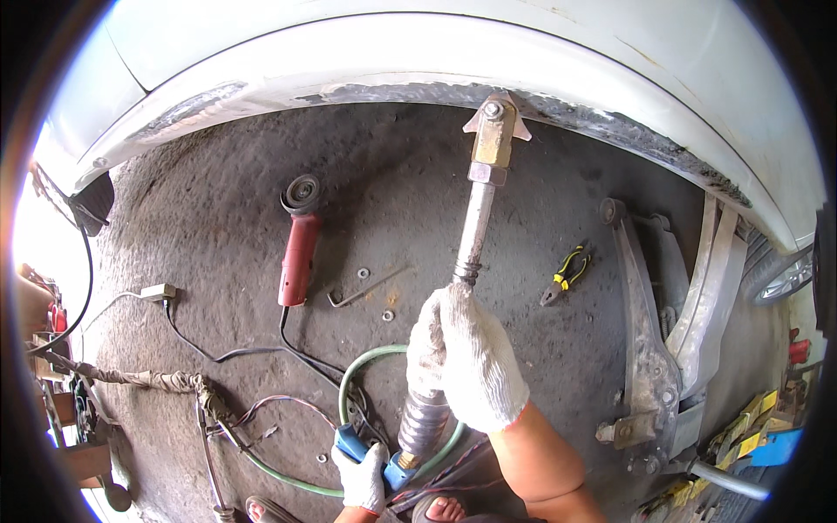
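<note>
A slide-hammer dent puller [475,222] reaches from beside my feet up to the damaged sill [436,91] of a white car. Its toothed metal tip [497,126] meets the sill's lower edge; whether it is fixed there cannot be made out. My right hand [471,357], in a white knit glove, is wrapped round the shaft above a ribbed cylinder [425,423]. Low in the view, my gloved left hand [361,478] is closed on the puller's blue handle [351,443]. Part of the handle lies under its fingers.
On the dark floor lie a red angle grinder [300,248], pliers [567,275], a bent rod [370,288] and metal rings. Cords and a green hose [362,362] loop near my feet. To the right stands a metal jack-like frame [649,349].
</note>
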Action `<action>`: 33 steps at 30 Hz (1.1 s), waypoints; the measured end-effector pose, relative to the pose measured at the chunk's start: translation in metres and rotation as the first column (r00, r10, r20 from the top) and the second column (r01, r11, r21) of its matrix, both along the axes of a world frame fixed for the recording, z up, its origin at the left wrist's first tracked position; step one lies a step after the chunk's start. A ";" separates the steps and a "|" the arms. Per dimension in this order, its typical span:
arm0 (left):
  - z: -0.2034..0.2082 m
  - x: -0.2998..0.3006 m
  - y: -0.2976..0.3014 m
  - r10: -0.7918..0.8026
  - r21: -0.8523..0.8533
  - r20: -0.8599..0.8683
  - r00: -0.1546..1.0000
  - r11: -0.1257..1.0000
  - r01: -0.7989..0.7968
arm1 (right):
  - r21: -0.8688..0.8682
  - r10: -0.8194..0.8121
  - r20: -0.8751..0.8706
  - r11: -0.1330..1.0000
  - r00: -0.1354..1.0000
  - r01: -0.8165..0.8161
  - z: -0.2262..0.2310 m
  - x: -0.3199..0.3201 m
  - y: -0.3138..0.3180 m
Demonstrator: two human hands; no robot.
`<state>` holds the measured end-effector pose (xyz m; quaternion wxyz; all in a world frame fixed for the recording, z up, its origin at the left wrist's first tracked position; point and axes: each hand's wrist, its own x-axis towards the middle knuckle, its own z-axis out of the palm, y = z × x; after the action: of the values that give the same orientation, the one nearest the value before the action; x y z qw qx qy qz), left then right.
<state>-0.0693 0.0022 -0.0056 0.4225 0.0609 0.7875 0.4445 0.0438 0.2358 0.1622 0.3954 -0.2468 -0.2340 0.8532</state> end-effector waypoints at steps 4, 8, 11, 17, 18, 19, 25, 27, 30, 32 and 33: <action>0.000 0.001 0.001 -0.002 0.008 -0.011 1.000 1.000 0.002 | 0.009 0.018 -0.026 1.000 1.000 -0.018 -0.002 0.001 0.002; 0.007 0.001 0.004 0.010 -0.011 0.009 1.000 1.000 -0.010 | -0.030 0.001 -0.051 1.000 0.999 -0.002 -0.003 -0.001 0.002; 0.011 -0.003 0.004 -0.009 -0.027 0.038 0.999 1.000 0.010 | 0.175 0.031 0.047 0.984 0.998 -0.039 -0.013 -0.001 0.006; 0.001 0.004 0.006 0.007 0.094 -0.009 1.000 0.996 -0.006 | 0.286 0.106 0.502 0.916 0.858 -0.281 0.004 0.001 -0.004; 0.002 0.002 0.004 0.020 0.095 0.008 1.000 0.995 -0.021 | 0.253 0.088 0.399 0.946 0.913 -0.202 0.015 -0.003 0.007; 0.001 0.001 0.005 0.025 0.083 0.008 1.000 0.996 -0.025 | 0.210 0.060 0.292 0.970 0.955 -0.125 0.029 -0.007 0.024; 0.035 0.005 0.019 0.096 0.117 0.298 0.950 0.984 -0.136 | 0.234 -0.051 0.343 0.972 0.938 -0.032 -0.017 -0.007 -0.036; -0.005 -0.003 0.000 0.045 0.191 0.178 0.983 0.978 -0.079 | 0.163 0.043 0.254 0.983 0.966 -0.087 -0.011 -0.004 -0.037; 0.031 0.002 0.017 0.084 0.039 0.213 0.973 0.995 -0.095 | 0.522 -0.171 0.557 0.833 0.813 -0.182 -0.016 0.000 -0.025; 0.030 0.005 0.019 0.060 0.036 0.138 0.989 0.997 -0.066 | 0.262 -0.117 0.239 0.964 0.964 0.052 -0.002 -0.002 -0.011; 0.030 0.006 0.015 0.055 0.024 0.097 0.994 0.998 -0.058 | 0.000 -0.019 -0.017 1.000 1.000 0.019 0.010 0.000 -0.002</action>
<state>-0.0632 0.0175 0.0243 0.4465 0.0228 0.7615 0.4693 0.0439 0.2340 0.1725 0.4053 -0.2416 -0.2282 0.8516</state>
